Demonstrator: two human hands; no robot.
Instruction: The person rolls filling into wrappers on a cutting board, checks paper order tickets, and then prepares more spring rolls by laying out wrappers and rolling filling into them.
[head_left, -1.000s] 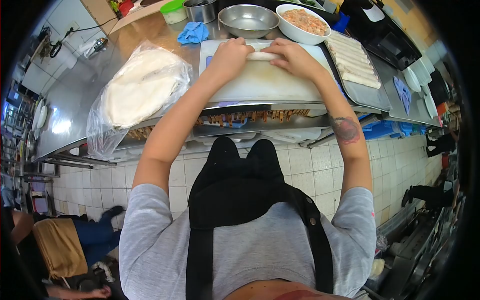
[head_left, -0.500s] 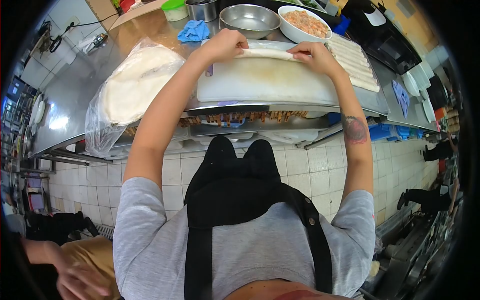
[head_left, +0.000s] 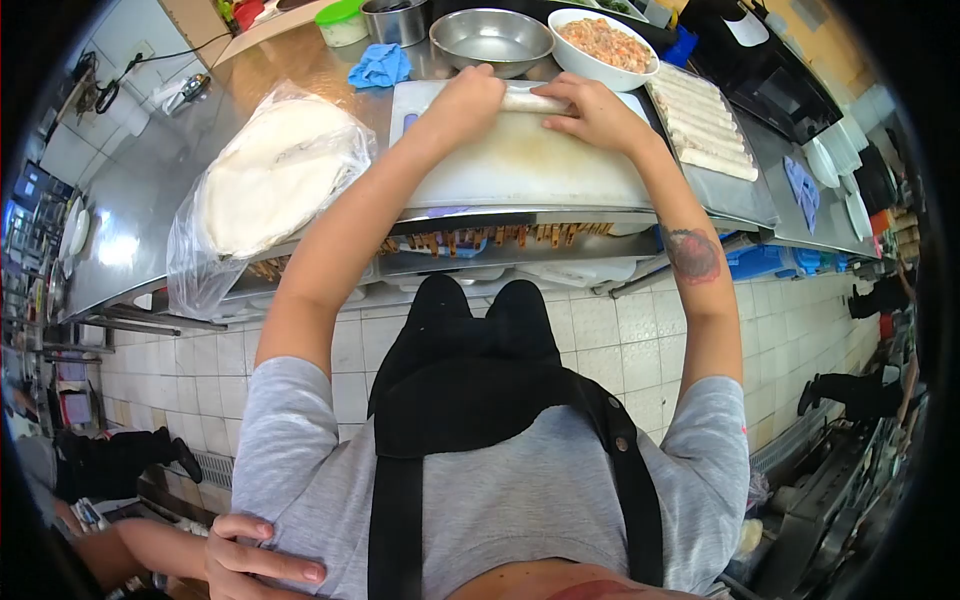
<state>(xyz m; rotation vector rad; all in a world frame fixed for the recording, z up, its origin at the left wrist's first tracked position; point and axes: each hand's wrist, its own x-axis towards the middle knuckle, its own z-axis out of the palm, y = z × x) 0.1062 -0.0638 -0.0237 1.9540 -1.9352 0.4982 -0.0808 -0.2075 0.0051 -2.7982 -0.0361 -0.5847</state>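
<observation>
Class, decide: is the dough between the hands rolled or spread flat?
Rolled: the dough shows as a narrow tube between the left hand and right hand.

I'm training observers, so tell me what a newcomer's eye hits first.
Likely first, the left hand and right hand on a pale dough roll, toward the far side of the white cutting board. Next, another person's hand overlapping the gray T-shirt at lower left, and the metal tray of pale rolls right of the board.

No readable text, no legible labels or brands, no numbers or signs made out
</observation>
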